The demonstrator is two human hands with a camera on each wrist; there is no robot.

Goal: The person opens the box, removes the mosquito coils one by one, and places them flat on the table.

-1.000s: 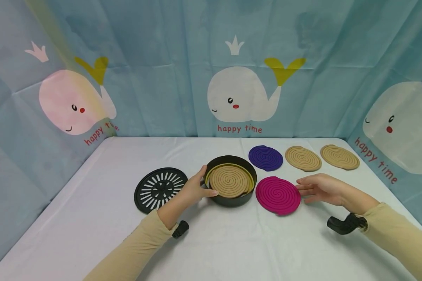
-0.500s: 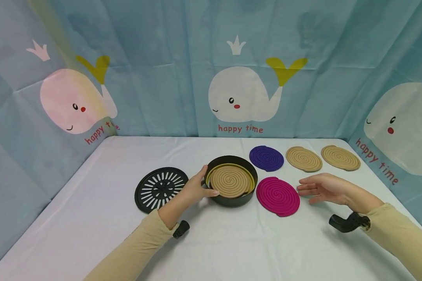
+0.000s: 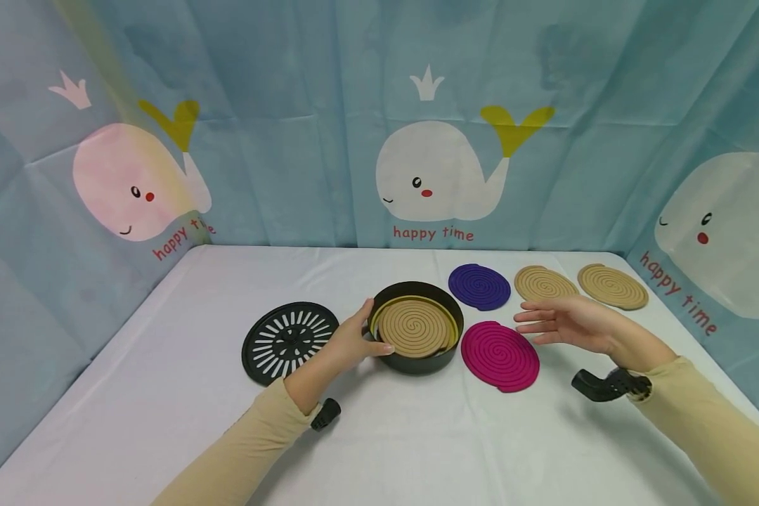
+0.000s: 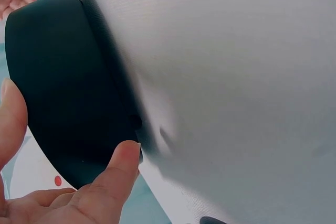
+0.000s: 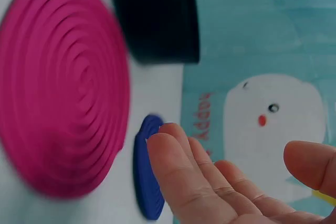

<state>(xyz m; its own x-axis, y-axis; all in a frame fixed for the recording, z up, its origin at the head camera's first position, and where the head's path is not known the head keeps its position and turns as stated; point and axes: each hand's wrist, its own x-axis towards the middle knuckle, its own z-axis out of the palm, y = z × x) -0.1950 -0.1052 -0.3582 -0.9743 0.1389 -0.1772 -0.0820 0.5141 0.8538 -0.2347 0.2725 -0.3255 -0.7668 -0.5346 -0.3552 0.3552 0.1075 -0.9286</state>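
Observation:
My left hand point(image 3: 354, 339) holds the left side of a round black coaster holder point(image 3: 411, 364), with the thumb at its front wall and fingers farther back along the side. The holder's wall point(image 4: 63, 87) fills much of the left wrist view. Inside lie a tan spiral coaster point(image 3: 412, 327) and, under it, a yellow one point(image 3: 450, 316) showing only at the edge. My right hand point(image 3: 572, 325) hovers with fingers extended and nothing in them, just right of a magenta spiral coaster point(image 3: 500, 356). In the right wrist view, that magenta coaster point(image 5: 68, 87) lies beyond its fingertips.
A black slotted lid point(image 3: 289, 342) lies left of the holder, partly behind my left hand. Toward the back lie a purple coaster point(image 3: 478, 287) and two tan coasters, one nearer point(image 3: 544, 282) and one farther right point(image 3: 613, 286). A whale-print curtain point(image 3: 278, 140) borders the white table.
My right hand has moved left and slightly up, and now overlaps the nearer tan coaster's lower edge in the head view. My left hand and the holder have stayed in place.

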